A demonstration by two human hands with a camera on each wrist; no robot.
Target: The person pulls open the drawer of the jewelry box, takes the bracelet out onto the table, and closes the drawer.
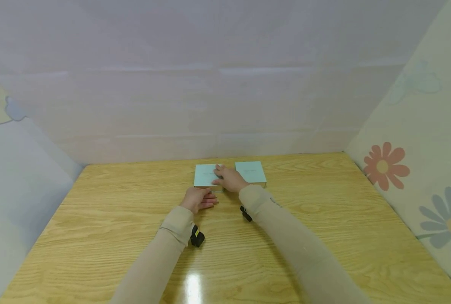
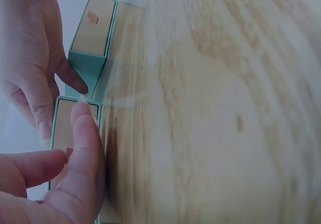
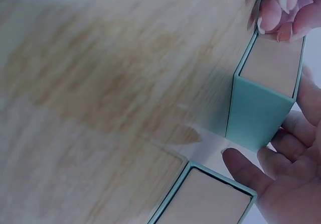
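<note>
Two pale mint-green boxes lie on the wooden table. My left hand [image 1: 200, 199] is at the front of the left box [image 1: 203, 174]. Its thumb and fingertips pinch the small copper-coloured pull tab [image 3: 284, 31] on the box's tan front face [image 3: 271, 66]. My right hand [image 1: 230, 179] reaches over that box from the right. Its fingers lie fairly straight across the lid, and the thumb is by the box's near right corner. The right box [image 1: 251, 172] stands a little apart, with its own tab [image 2: 93, 17] visible in the left wrist view.
The wood-grain table [image 1: 134, 202] spreads around both boxes. Behind it rises a pale wall covering [image 1: 217, 105], and a flower-patterned panel [image 1: 422, 169] stands on the right. Black wrist cameras, such as the left one [image 1: 197, 237], sit under the sleeves.
</note>
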